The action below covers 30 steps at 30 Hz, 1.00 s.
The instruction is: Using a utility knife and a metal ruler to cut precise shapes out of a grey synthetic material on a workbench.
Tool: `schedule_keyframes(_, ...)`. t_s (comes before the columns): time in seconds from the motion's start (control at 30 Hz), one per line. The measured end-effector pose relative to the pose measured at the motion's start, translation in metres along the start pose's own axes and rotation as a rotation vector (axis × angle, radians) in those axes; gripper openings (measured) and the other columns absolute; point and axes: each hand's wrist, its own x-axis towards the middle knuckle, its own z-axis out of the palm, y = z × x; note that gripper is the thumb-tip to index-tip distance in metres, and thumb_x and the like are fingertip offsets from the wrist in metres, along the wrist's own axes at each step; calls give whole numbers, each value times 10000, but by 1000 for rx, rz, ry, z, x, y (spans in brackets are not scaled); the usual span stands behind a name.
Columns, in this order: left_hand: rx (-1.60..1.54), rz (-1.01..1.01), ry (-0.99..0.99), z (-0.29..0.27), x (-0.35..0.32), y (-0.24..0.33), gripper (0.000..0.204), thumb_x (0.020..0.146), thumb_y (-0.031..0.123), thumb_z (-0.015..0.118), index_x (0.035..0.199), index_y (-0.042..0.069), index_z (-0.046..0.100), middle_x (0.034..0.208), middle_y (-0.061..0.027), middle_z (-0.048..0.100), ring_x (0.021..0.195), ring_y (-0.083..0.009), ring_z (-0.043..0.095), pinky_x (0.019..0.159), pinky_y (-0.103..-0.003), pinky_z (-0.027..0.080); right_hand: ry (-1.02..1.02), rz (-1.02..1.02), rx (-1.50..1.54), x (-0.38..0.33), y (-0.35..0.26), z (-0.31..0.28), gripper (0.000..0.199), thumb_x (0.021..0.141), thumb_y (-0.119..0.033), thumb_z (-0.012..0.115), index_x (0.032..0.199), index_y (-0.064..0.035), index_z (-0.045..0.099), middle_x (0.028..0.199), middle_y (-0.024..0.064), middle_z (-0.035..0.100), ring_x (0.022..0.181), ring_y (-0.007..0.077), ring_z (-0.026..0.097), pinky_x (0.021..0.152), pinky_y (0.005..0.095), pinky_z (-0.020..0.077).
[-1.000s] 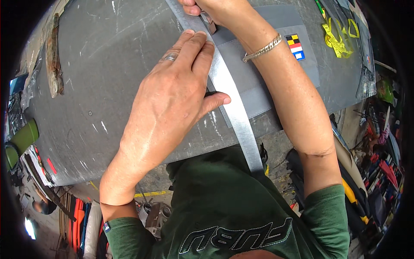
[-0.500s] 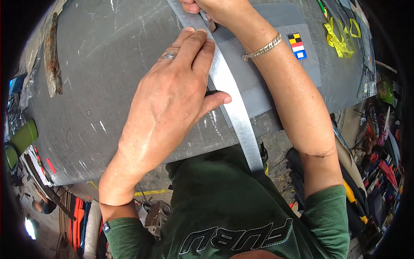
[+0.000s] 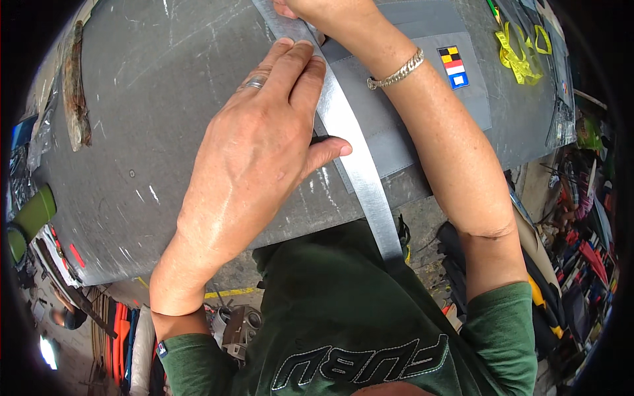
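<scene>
A long metal ruler (image 3: 360, 165) lies slantwise across a grey fabric piece (image 3: 389, 125), its near end reaching past the table edge to my shirt. My left hand (image 3: 254, 129) presses on the ruler, fingers stretched along its upper part and thumb spread across it lower down. At the top edge, my right hand (image 3: 323, 10) is bent in beside the ruler's far part, its fingers curled and partly cut off by the picture. What it holds is mostly hidden; a small bit shows below it. The fabric bears stitched lines and a colourful flag-patterned patch (image 3: 453, 67).
The worn dark grey tabletop (image 3: 152, 99) bends away on both sides. A rough wooden stick (image 3: 76, 92) lies at the left, a yellow tape measure (image 3: 518, 56) at the far right. A green cylindrical object (image 3: 33, 214) sits by the left edge. Rolled materials (image 3: 122, 336) stand below.
The view has shifted slightly. My right hand sits a little further up and left, more of it out of the picture. My left hand keeps its place on the ruler.
</scene>
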Motion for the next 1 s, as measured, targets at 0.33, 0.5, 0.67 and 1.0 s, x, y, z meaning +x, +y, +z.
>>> schedule_keyframes(0.33, 10, -1, 8, 1, 0, 1, 786, 817, 479, 777, 1390, -15, 564, 1474, -169, 535, 1378, -347, 533, 1088, -440, 505, -71, 152, -41, 3, -2, -5, 643, 1073, -455, 267, 1049, 59, 652, 1084, 369, 650, 1136, 499, 611, 984, 487, 446)
schedule_keyframes(0.5, -3, 7, 10, 2, 1, 1, 780, 819, 471, 779, 1389, -14, 563, 1472, -170, 539, 1389, -348, 524, 1096, -440, 500, 21, 110, 38, -3, -7, -1, 684, 1077, -470, 263, 1222, 70, 656, 1108, 353, 669, 1160, 479, 623, 1005, 465, 452)
schedule_keyframes(0.67, 5, 13, 13, -1, 0, 1, 776, 820, 455, 782, 1387, -25, 558, 1472, -173, 537, 1398, -350, 514, 1106, -444, 491, -23, 156, 72, 3, -2, -3, 692, 1074, -478, 278, 1322, 70, 620, 1133, 356, 683, 1199, 438, 638, 1023, 439, 452)
schedule_keyframes(1.0, 46, 106, 86, 4, -3, -5, 765, 852, 479, 766, 1346, -72, 571, 1428, -222, 556, 1250, -406, 610, 1028, -452, 533, 209, 131, -292, 4, -47, 3, 619, 1091, -537, 422, 1337, 8, 584, 817, 126, 584, 730, 236, 569, 736, 400, 468)
